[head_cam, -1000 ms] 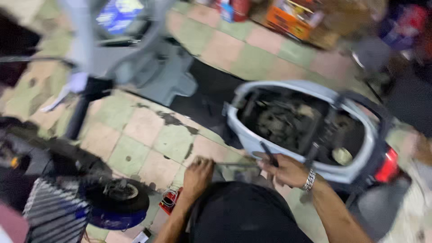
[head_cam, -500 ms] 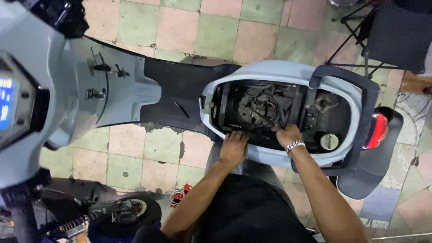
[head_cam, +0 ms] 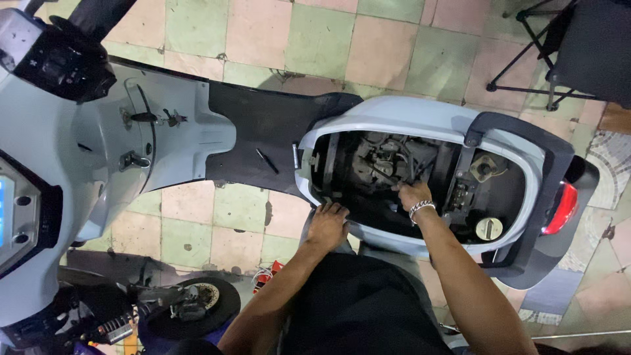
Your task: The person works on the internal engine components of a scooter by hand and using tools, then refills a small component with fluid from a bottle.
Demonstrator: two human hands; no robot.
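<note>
A pale blue scooter [head_cam: 420, 115] lies across the view with its seat off and the engine bay [head_cam: 388, 164] exposed. My left hand [head_cam: 327, 225] rests flat on the near rim of the open bay, fingers spread, holding nothing. My right hand [head_cam: 413, 194], with a metal bracelet at the wrist, reaches down into the bay among the engine parts; its fingertips are hidden, so whether it grips anything is unclear. A round fuel cap [head_cam: 489, 228] sits to the right of that hand.
The black footboard [head_cam: 263, 135] carries two small slim tools [head_cam: 267, 161]. The handlebar and dash [head_cam: 39, 72] are at the left. A wheel [head_cam: 197, 304] of another bike lies at lower left. A black stool [head_cam: 578, 46] stands at upper right on the tiled floor.
The view has swung round and steadied over the scooter. My left hand stays on the bay's near rim, while my right hand has reached deeper into the bay.
</note>
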